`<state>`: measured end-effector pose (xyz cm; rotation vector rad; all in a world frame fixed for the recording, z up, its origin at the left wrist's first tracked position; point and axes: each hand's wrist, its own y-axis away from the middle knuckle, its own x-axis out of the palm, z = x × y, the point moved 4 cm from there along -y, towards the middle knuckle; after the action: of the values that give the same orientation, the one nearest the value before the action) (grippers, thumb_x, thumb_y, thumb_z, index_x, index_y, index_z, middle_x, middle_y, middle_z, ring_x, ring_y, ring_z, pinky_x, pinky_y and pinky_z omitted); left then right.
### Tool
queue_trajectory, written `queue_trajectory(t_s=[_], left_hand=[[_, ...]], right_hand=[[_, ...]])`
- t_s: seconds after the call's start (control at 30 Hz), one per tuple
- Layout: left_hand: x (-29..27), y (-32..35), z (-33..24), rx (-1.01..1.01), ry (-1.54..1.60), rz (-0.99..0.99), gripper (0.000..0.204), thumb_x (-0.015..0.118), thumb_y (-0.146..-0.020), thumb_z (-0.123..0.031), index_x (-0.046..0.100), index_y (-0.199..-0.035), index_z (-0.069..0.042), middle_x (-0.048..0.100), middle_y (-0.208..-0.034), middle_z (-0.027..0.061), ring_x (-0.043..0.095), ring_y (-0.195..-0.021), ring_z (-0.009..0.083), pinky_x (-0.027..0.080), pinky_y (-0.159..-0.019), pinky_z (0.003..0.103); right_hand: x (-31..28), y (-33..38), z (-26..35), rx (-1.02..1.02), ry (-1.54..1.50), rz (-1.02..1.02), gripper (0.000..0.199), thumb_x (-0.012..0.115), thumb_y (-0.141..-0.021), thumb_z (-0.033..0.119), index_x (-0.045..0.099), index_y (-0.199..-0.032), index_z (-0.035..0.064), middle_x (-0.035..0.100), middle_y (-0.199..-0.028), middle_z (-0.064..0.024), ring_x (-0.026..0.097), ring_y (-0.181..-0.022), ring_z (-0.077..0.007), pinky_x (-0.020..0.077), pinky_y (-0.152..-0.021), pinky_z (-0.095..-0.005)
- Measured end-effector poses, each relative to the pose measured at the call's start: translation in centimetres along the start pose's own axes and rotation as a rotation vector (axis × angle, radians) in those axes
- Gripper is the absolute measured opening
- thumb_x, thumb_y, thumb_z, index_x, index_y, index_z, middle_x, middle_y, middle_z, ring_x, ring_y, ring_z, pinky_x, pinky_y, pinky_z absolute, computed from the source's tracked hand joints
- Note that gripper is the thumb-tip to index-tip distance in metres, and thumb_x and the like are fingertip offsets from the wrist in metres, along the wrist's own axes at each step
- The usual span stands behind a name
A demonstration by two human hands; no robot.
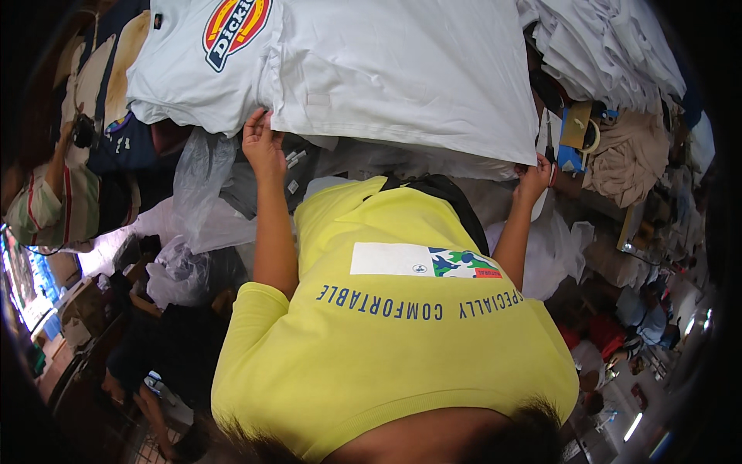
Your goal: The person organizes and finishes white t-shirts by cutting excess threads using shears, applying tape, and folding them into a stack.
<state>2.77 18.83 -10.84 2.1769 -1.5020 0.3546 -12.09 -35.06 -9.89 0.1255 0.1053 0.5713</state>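
Left hand (264, 148), left of centre, and right hand (532, 179), toward the right, each pinch the near edge of a white shirt (410, 77). It stretches between and beyond them across the top of the frame, a red-and-yellow emblem (236, 31) at upper left. White garments (610, 46) lie heaped at upper right.

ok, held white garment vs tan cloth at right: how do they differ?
Pose: the white garment is spread mostly smooth; the tan cloth is bunched in creases.
Handling: the left hand and right hand pinch the white garment's near edge; neither touches the tan cloth.
In view, the white garment looks much larger than the tan cloth.
Both are fabric.
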Motion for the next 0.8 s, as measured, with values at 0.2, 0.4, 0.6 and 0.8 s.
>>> queue_trajectory(t_s=[0.2, 0.4, 0.6, 0.8], left_hand=[[1.0, 0.9, -1.4, -0.103, -0.016, 0.289, 0.047, 0.049, -0.086, -0.01, 0.031, -0.129, -0.004, 0.055, -0.109, 0.0119, 0.058, -0.096, 0.0203, 0.053, -0.073, 0.035], [4.7, 1.9, -3.6, 0.011, -0.452, 0.304, 0.058, 0.055, -0.084, -0.014, 0.027, -0.135, -0.009, 0.061, -0.091, 0.0092, 0.059, -0.075, 0.0125, 0.05, -0.062, 0.025], [3.0, 1.1, -10.1, -0.095, -0.328, 0.272, 0.048, 0.051, -0.082, -0.003, 0.039, -0.129, -0.003, 0.053, -0.065, -0.0007, 0.039, -0.044, 0.0029, 0.035, -0.039, 0.015], [1.1, -2.5, -9.2, -0.457, 0.524, 0.209, 0.044, 0.042, -0.088, 0.001, 0.032, -0.132, 0.003, 0.048, -0.119, 0.0187, 0.053, -0.102, 0.0224, 0.048, -0.082, 0.029]], right_hand=[[0.5, 0.2, 0.6, 0.041, 0.011, 0.093, 0.029, 0.055, -0.082, 0.002, 0.046, -0.109, 0.0054, 0.061, -0.093, -0.0071, 0.057, -0.068, -0.0111, 0.0446, -0.053, -0.0232], [0.7, 0.4, 1.6, -0.122, 0.205, 0.209, 0.038, 0.055, -0.077, -0.003, 0.048, -0.115, 0.0015, 0.058, -0.103, -0.0073, 0.056, -0.091, -0.0132, 0.0471, -0.073, -0.0254], [-0.8, 1.2, 5.9, 0.141, 0.078, 0.207, 0.023, 0.045, -0.082, 0.002, 0.054, -0.102, 0.0074, 0.06, -0.08, -0.0048, 0.055, -0.051, -0.012, 0.0468, -0.048, -0.0238], [2.2, -1.0, 6.2, 0.433, -0.359, 0.455, 0.031, 0.045, -0.081, 0.0, 0.048, -0.111, 0.0064, 0.058, -0.092, -0.013, 0.058, -0.073, -0.0207, 0.0491, -0.067, -0.032]])
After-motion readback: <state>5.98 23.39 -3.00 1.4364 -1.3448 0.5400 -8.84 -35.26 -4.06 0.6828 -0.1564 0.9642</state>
